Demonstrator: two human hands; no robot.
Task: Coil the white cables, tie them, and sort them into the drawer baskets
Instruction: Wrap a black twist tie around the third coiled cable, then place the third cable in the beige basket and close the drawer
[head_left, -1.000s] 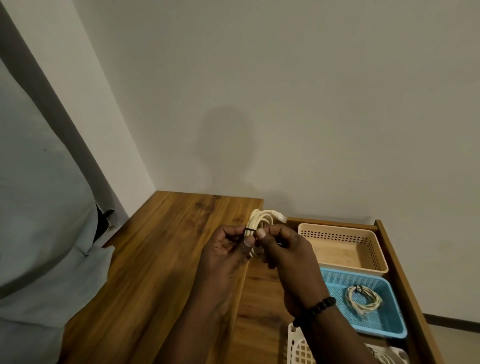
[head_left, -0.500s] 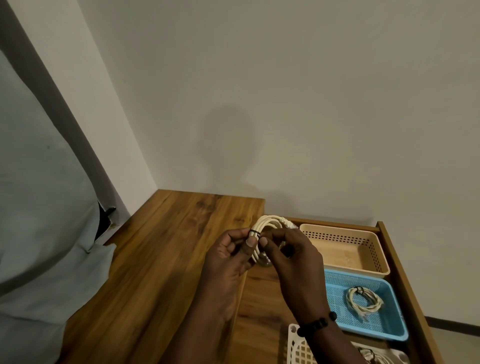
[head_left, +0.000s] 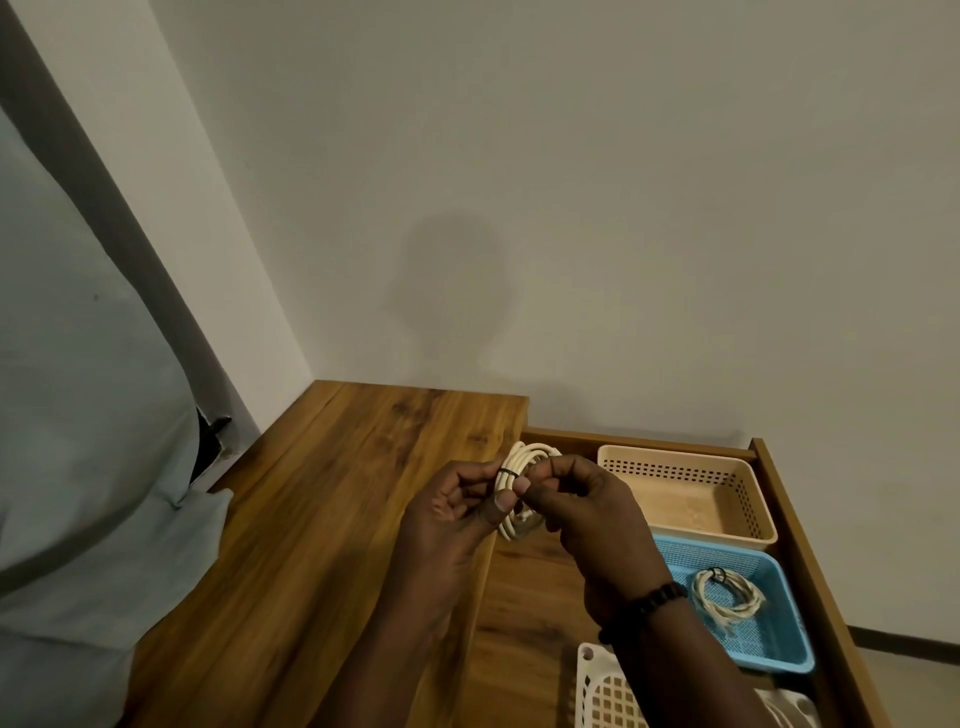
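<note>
Fingers of both hands, left hand and right hand, pinch the coiled white cable.

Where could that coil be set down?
Bare room: the wooden tabletop left of both hands, and the beige basket. The blue basket already holds a tied cable; the white basket is mostly hidden.

Both hands, left and right, pinch a coil with a black tie. Right of the grip: beige basket, blue basket holding a tied coil.
</note>
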